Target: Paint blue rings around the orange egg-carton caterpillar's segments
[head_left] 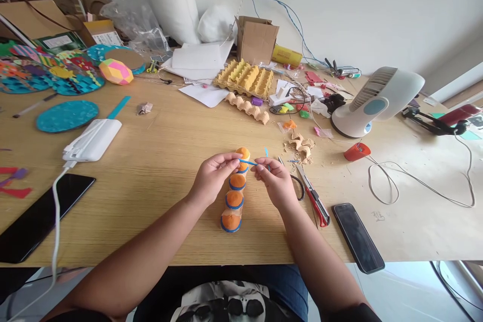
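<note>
My left grip (211, 175) and right grip (277, 179) were both clamped, thumb against fingers, on a thin blue strip (248, 162), one near each end. The strip lay right between them, drawn nearly straight, with a short gap separating my two sets of fingertips. It crossed in front of the farthest bump of a carton row (234, 200); whether it touched that bump, I couldn't tell.

The row stretched from between my grips back toward my body, resting on the worktop (158, 181). I counted four bumps with orange tops, each edged in darker blue (the farthest was partly behind my left fingers).

Just beside my right grip, on its outer side, were the scissors (301, 188), their black handle partly covered by my hand. Past them lay a red utility knife (317, 205), and farther out, nearer to me, a phone (358, 238). Beyond the right grip sat broken carton scraps (301, 147) among crumbs. Well apart from my left grip, out to its left, was a white power bank (96, 143).
</note>
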`<control>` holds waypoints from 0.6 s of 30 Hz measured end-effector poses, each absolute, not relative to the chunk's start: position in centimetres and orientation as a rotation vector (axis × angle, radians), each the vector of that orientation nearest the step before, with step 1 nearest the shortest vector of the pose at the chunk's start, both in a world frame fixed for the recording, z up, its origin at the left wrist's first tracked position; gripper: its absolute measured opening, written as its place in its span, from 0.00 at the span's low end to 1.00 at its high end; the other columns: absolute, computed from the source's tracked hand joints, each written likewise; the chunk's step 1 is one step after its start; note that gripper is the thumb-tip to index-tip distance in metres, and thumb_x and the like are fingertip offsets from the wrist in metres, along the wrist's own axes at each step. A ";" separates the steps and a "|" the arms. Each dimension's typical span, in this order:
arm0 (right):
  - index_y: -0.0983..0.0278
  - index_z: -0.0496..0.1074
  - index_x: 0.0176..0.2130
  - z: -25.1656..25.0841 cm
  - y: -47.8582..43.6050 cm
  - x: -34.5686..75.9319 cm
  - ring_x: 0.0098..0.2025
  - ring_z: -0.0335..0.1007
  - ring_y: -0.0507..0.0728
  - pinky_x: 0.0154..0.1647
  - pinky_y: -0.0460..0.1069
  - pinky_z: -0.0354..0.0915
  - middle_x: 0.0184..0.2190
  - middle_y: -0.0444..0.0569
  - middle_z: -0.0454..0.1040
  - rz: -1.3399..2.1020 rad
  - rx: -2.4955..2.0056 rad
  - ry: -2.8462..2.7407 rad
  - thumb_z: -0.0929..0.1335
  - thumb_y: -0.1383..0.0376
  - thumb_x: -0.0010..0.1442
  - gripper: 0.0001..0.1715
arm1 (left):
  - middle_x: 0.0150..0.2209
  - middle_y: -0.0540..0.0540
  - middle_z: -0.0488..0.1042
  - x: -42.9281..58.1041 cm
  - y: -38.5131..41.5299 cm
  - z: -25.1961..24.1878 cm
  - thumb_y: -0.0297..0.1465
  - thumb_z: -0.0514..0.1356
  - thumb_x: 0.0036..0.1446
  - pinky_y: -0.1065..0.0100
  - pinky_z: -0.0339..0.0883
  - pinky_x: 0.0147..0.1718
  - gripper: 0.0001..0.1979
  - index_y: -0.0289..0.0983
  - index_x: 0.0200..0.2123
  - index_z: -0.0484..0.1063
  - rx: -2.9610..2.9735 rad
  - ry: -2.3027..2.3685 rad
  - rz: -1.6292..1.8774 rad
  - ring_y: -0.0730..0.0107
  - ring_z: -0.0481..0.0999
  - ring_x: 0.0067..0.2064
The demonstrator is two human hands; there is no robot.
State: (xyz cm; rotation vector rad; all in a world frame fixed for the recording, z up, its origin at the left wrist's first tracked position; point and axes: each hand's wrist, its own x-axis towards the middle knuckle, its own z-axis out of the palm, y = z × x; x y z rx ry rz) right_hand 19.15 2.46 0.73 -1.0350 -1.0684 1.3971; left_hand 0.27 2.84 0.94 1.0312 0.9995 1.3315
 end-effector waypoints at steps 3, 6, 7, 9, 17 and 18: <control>0.61 0.80 0.42 0.4 2.7 19.1 0.31 0.72 0.53 0.38 0.51 0.72 0.34 0.49 0.83 1.357 -1.084 -1.068 0.77 0.52 0.55 0.19 | 0.41 0.43 0.84 0.4 3.2 0.7 0.40 0.74 0.53 0.64 0.76 0.43 0.17 0.37 0.43 0.83 0.997 1.009 1.331 0.67 0.81 0.39; 0.61 0.80 0.42 0.4 2.8 19.0 0.32 0.73 0.53 0.39 0.51 0.72 0.34 0.49 0.83 1.327 -1.096 -1.090 0.78 0.52 0.54 0.20 | 0.41 0.44 0.83 0.5 3.4 0.5 0.40 0.75 0.51 0.64 0.76 0.42 0.18 0.37 0.42 0.81 0.971 0.997 1.362 0.68 0.81 0.38; 0.61 0.80 0.42 0.4 2.8 18.9 0.33 0.73 0.53 0.40 0.51 0.72 0.34 0.48 0.83 1.322 -1.093 -1.098 0.78 0.52 0.53 0.21 | 0.41 0.44 0.83 0.5 3.5 0.5 0.40 0.75 0.50 0.64 0.75 0.42 0.18 0.37 0.42 0.81 0.966 0.999 1.366 0.68 0.81 0.38; 0.61 0.80 0.41 0.3 2.9 18.9 0.33 0.73 0.53 0.40 0.51 0.72 0.34 0.47 0.82 1.311 -1.092 -1.115 0.79 0.53 0.52 0.21 | 0.41 0.44 0.83 0.4 3.7 0.3 0.40 0.75 0.50 0.64 0.75 0.42 0.18 0.36 0.40 0.80 0.965 1.014 1.360 0.68 0.80 0.38; 0.62 0.79 0.40 -0.6 4.3 18.9 0.33 0.73 0.54 0.39 0.51 0.71 0.34 0.50 0.82 1.187 -1.171 -1.190 0.75 0.50 0.57 0.20 | 0.40 0.43 0.83 0.3 4.8 -0.8 0.43 0.75 0.47 0.64 0.74 0.42 0.21 0.35 0.40 0.82 0.922 1.090 1.343 0.67 0.79 0.39; 0.62 0.79 0.40 -0.7 4.4 18.9 0.33 0.73 0.54 0.38 0.51 0.71 0.34 0.50 0.82 1.155 -1.185 -1.220 0.75 0.50 0.57 0.19 | 0.40 0.42 0.83 0.3 4.9 -1.0 0.43 0.75 0.47 0.64 0.74 0.42 0.21 0.35 0.40 0.82 0.931 1.100 1.347 0.66 0.79 0.39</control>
